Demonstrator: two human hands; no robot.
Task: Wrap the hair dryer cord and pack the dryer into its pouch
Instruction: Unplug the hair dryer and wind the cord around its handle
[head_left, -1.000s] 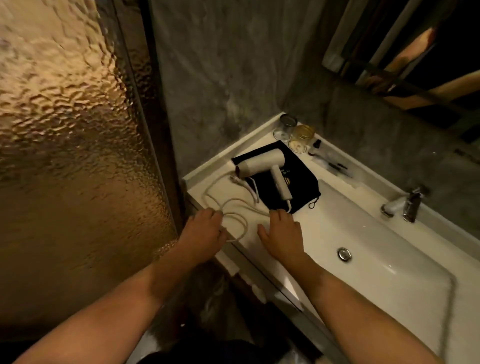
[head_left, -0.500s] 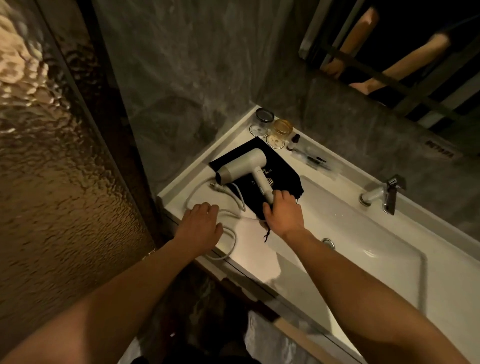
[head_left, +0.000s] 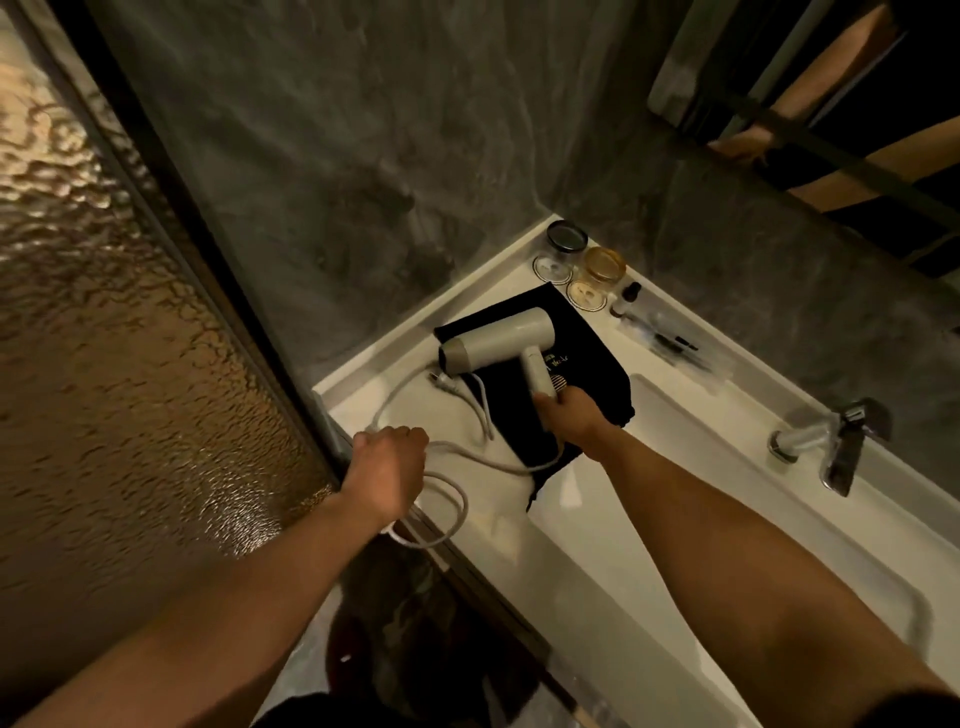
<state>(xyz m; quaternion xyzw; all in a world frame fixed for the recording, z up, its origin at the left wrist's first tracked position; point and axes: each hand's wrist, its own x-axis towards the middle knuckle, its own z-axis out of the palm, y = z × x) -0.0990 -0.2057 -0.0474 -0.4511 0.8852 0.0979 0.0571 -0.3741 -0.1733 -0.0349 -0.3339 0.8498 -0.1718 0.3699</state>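
Note:
A white hair dryer (head_left: 498, 340) lies on a flat black pouch (head_left: 587, 374) at the left end of the white basin counter (head_left: 415, 415). My right hand (head_left: 569, 418) is closed around the lower end of the dryer's handle. The white cord (head_left: 457, 499) runs from the handle across the counter in loose loops, and its plug (head_left: 441, 382) lies near the dryer's nozzle. My left hand (head_left: 387, 470) is closed on the cord at the counter's front left corner.
Two glass jars (head_left: 563, 249) and a small dark bottle (head_left: 626, 299) stand in the back corner. A chrome tap (head_left: 831, 441) sits at the right over the sink bowl (head_left: 675, 519). A textured glass door (head_left: 104, 312) stands at the left, grey walls behind.
My right hand slid up from the counter edge onto the dryer's handle and closed on it. My left hand closed over the cord. The view shifted left and closer.

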